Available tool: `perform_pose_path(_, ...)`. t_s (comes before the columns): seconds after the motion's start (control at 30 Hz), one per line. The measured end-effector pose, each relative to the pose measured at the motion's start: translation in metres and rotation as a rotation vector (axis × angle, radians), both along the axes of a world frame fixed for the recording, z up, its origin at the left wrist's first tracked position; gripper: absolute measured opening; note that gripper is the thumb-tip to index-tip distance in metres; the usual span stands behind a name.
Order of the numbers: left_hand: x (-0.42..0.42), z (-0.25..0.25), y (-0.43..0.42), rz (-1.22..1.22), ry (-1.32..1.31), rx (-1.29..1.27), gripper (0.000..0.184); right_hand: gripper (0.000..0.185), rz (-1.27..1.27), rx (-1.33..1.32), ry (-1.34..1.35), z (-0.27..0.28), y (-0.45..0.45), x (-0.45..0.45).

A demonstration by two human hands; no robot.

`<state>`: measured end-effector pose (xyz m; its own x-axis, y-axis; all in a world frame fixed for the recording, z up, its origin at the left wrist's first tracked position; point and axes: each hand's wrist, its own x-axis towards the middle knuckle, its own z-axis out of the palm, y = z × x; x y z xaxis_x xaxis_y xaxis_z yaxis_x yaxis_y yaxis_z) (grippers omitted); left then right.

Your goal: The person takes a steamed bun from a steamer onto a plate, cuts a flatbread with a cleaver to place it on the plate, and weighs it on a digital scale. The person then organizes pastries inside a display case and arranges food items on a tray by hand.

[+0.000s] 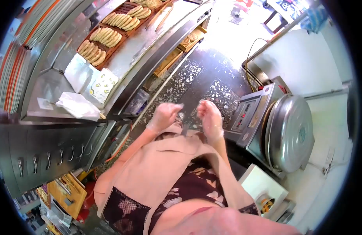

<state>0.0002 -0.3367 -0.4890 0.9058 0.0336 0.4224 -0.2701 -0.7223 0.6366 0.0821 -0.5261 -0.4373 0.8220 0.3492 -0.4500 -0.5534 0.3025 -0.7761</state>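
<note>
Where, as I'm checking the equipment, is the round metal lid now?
In the head view, the lid is at right, just beyond the control panel from the person's right hand.

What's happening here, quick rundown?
The person's left hand and right hand are raised in front of a beige apron, apart from each other; I can't make out anything held in either. On the left, flatbreads lie in rows in trays, with tongs nearby. On the right stands a round-lidded appliance.
</note>
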Motion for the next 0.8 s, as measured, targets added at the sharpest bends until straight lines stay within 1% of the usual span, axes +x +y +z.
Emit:
perform_pose_path(0.07, 0.07, 0.012, -0.009, -0.046, -0.036, -0.045, 0.028, 0.021, -0.029, 0.072, 0.021, 0.005, -0.014, 0.048)
perform_pose_path(0.1, 0.106, 0.021, -0.015, -0.051, -0.135, 0.044, 0.021, 0.021, -0.034, 0.031, -0.03, 0.005, -0.023, 0.075)
perform_pose_path(0.13, 0.14, 0.033, -0.023, -0.064, -0.196, 0.058, 0.018, 0.02, -0.063, 0.034, -0.038, 0.002, -0.035, 0.101)
perform_pose_path(0.2, 0.202, 0.053, -0.038, -0.114, -0.25, -0.046, 0.015, 0.018, -0.155, 0.055, 0.014, 0.0, -0.061, 0.152)
perform_pose_path(0.27, 0.253, 0.059, -0.05, -0.169, -0.192, -0.072, 0.025, 0.016, -0.232, 0.139, 0.014, -0.009, -0.089, 0.196)
perform_pose_path(0.3, 0.276, 0.057, -0.058, -0.16, -0.189, -0.116, 0.024, 0.015, -0.31, 0.136, 0.062, -0.016, -0.1, 0.216)
perform_pose_path(0.33, 0.296, 0.053, -0.064, -0.131, -0.216, -0.094, 0.022, 0.015, -0.283, 0.138, 0.06, -0.027, -0.11, 0.241)
perform_pose_path(0.37, 0.317, 0.045, -0.065, -0.096, -0.207, -0.056, 0.017, 0.015, -0.27, 0.188, 0.152, -0.041, -0.121, 0.268)
perform_pose_path(0.4, 0.349, 0.035, -0.079, -0.018, -0.192, -0.035, 0.012, 0.016, -0.218, 0.209, 0.254, -0.048, -0.14, 0.318)
perform_pose_path(0.43, 0.366, 0.028, -0.084, 0.026, -0.197, -0.037, 0.012, 0.016, -0.189, 0.244, 0.313, -0.052, -0.146, 0.346)
perform_pose_path(0.5, 0.386, 0.023, -0.096, 0.089, -0.083, 0.014, 0.013, 0.017, -0.117, 0.189, 0.283, -0.042, -0.158, 0.394)
perform_pose_path(0.53, 0.397, 0.021, -0.105, 0.124, -0.095, -0.066, 0.012, 0.018, -0.067, 0.148, 0.234, -0.037, -0.158, 0.419)
perform_pose_path(0.57, 0.406, 0.026, -0.109, 0.154, -0.081, -0.033, 0.013, 0.02, -0.019, 0.07, 0.16, -0.03, -0.156, 0.44)
perform_pose_path(0.6, 0.413, 0.028, -0.111, 0.184, -0.06, -0.008, 0.013, 0.02, 0.013, 0.069, 0.163, -0.03, -0.151, 0.463)
perform_pose_path(0.63, 0.422, 0.028, -0.108, 0.186, -0.053, -0.053, 0.017, 0.022, 0.049, 0.007, 0.187, -0.031, -0.145, 0.486)
perform_pose_path(0.67, 0.428, 0.026, -0.104, 0.209, -0.004, -0.034, 0.019, 0.024, 0.085, -0.06, 0.21, -0.032, -0.138, 0.509)
perform_pose_path(0.7, 0.433, 0.021, -0.097, 0.249, 0.0, -0.032, 0.019, 0.025, 0.121, 0.015, 0.253, -0.035, -0.125, 0.529)
perform_pose_path(0.73, 0.438, 0.017, -0.09, 0.284, 0.006, -0.027, 0.018, 0.024, 0.16, 0.025, 0.256, -0.038, -0.11, 0.546)
perform_pose_path(0.77, 0.443, 0.024, -0.083, 0.349, -0.066, -0.017, 0.017, 0.023, 0.226, 0.088, 0.238, -0.043, -0.093, 0.561)
perform_pose_path(0.8, 0.447, 0.022, -0.076, 0.368, -0.061, -0.016, 0.017, 0.022, 0.29, 0.154, 0.216, -0.043, -0.073, 0.573)
